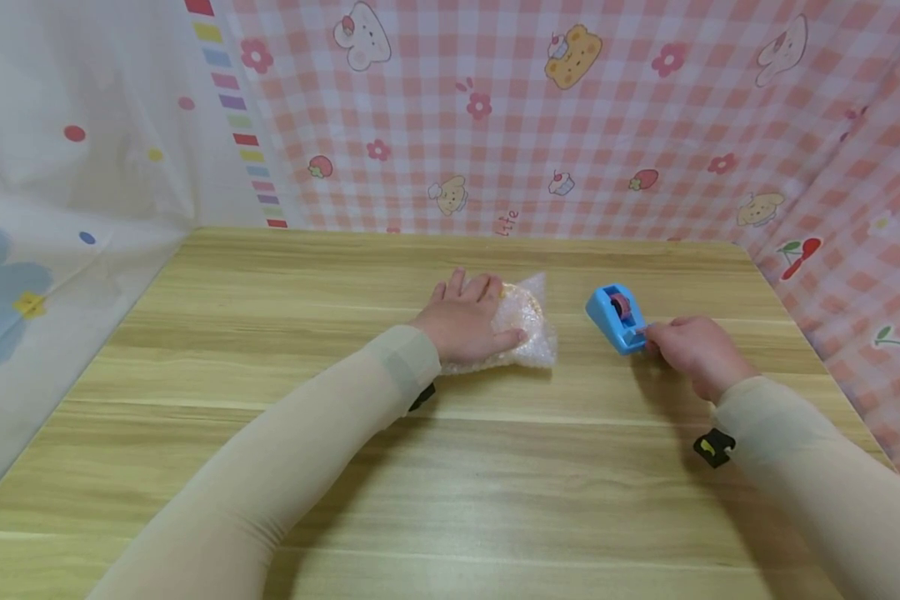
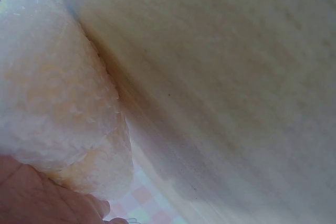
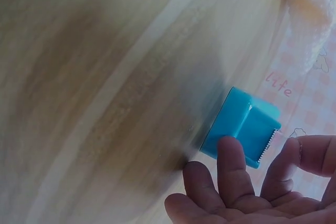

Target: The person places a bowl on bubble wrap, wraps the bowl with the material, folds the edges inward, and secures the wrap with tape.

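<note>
My left hand (image 1: 461, 327) rests with spread fingers on a bubble-wrapped package (image 1: 528, 321), which lies on the table. Something yellowish shows through the wrap. In the left wrist view the puffy side of the bubble wrap (image 2: 58, 87) stands beside my palm. A blue tape dispenser (image 1: 617, 319) with a pinkish roll (image 1: 620, 306) sits to the right of the package. At its serrated cutter, my right hand (image 1: 693, 346) pinches the tape end between thumb and forefinger. The other fingers (image 3: 231, 166) are bent near the dispenser's side in the right wrist view; the clear tape itself is hard to make out.
The wooden table (image 1: 450, 500) carries the package and the dispenser. A pink checked cloth (image 1: 420, 108) hangs along the back and right edges, and a white printed cloth (image 1: 82, 192) along the left.
</note>
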Demonstrator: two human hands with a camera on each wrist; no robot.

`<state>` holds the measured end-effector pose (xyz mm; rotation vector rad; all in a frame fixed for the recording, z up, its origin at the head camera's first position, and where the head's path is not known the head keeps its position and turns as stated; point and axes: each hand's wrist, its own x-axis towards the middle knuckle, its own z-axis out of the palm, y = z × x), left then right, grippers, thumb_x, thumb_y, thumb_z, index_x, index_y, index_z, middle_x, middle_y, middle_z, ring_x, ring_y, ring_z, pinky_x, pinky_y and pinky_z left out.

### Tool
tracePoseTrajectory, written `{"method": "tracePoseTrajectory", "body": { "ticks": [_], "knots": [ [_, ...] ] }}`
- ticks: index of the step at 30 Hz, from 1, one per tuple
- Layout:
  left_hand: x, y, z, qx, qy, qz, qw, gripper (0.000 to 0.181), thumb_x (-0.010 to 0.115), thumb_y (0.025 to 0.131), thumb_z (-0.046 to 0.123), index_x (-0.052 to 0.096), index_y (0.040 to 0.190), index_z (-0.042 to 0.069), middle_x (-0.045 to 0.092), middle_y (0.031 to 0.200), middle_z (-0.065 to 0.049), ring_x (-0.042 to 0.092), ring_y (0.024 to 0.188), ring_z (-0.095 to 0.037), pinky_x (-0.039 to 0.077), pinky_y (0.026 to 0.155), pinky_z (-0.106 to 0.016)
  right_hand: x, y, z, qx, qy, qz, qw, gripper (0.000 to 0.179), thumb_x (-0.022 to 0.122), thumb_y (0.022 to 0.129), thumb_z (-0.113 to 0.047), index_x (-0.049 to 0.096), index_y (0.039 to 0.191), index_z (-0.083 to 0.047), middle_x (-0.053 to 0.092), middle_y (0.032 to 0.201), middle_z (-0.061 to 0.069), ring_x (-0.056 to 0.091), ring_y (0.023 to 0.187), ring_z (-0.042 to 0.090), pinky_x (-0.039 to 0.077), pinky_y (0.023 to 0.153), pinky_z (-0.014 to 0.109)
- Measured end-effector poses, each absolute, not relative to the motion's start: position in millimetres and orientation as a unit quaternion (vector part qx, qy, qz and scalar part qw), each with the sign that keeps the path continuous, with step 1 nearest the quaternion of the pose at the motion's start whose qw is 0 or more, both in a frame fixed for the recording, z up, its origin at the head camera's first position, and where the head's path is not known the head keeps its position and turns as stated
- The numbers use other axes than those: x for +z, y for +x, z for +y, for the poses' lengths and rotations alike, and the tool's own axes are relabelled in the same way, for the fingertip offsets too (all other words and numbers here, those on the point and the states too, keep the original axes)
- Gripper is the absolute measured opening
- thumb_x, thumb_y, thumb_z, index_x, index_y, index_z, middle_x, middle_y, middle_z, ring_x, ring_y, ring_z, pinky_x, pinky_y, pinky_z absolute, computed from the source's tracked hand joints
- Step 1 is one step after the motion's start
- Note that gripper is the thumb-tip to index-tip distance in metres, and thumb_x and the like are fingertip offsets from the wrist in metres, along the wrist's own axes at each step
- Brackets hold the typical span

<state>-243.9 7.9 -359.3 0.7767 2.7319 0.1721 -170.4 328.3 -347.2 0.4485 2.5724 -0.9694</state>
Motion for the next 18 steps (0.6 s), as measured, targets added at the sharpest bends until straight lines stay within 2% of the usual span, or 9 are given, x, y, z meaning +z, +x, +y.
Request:
{"method": "tracePoseTrajectory", "body": {
  "ticks": [6, 12, 18],
  "knots": [
    [-359.1, -244.3, 8.3, 0.061, 0.268, 0.950, 0.151, 0.103, 0.028, 0.099, 0.082, 0.003, 0.171, 0.012, 0.001, 0.180, -0.007, -0.008, 0.164, -0.042, 0.004, 0.132, -0.061, -348.4, -170.3, 329.3, -0.321, 0.152, 0.917, 0.180, 0.055, 0.044, 0.110, -0.044, 0.061, 0.124, 0.006, 0.055, 0.121, 0.023, 0.047, 0.108, 0.035, 0.044, 0.087, 0.040],
    [-360.1, -244.9, 8.3, 0.060, 0.269, 0.949, 0.151, 0.104, 0.027, 0.099, 0.083, 0.002, 0.171, 0.013, 0.000, 0.180, -0.007, -0.009, 0.164, -0.043, 0.004, 0.132, -0.061, -348.7, -170.2, 329.0, -0.304, 0.144, 0.923, 0.184, 0.052, 0.045, 0.111, -0.043, 0.061, 0.121, 0.006, 0.058, 0.108, 0.018, 0.049, 0.098, 0.031, 0.042, 0.077, 0.036],
    [-360.1, -244.9, 7.7, 0.059, 0.270, 0.949, 0.150, 0.104, 0.027, 0.099, 0.083, 0.003, 0.171, 0.012, 0.001, 0.180, -0.008, -0.009, 0.164, -0.043, 0.004, 0.132, -0.061, -349.4, -170.8, 329.0, -0.290, 0.134, 0.930, 0.184, 0.049, 0.045, 0.111, -0.040, 0.062, 0.118, 0.006, 0.057, 0.101, 0.015, 0.049, 0.091, 0.029, 0.041, 0.073, 0.034]
  ]
}}
